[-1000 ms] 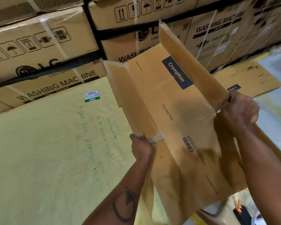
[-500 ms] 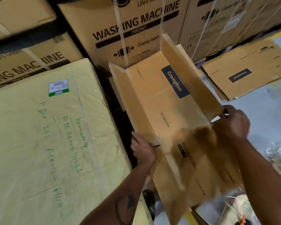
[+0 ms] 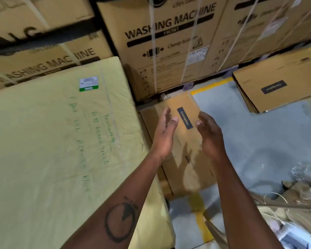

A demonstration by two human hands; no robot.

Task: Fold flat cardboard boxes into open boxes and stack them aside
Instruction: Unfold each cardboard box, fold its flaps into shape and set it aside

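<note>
A brown Crompton cardboard box (image 3: 183,155) lies on the floor between the yellow slab and the grey floor, its dark blue label facing up. My left hand (image 3: 164,135) and my right hand (image 3: 207,133) hover above it, palms turned toward each other, fingers relaxed and holding nothing. Neither hand touches the box. A stack of flat Crompton cartons (image 3: 276,87) lies on the floor at the right.
A large pale yellow wrapped slab (image 3: 52,150) with green writing fills the left. Strapped washing machine cartons (image 3: 169,44) stand stacked behind. Loose straps and cardboard scraps (image 3: 285,203) lie at lower right. Grey floor (image 3: 250,137) with a yellow line runs between.
Both hands have let go of the Crompton box, which has dropped to the floor beside the yellow slab. The hands now hang open above it.
</note>
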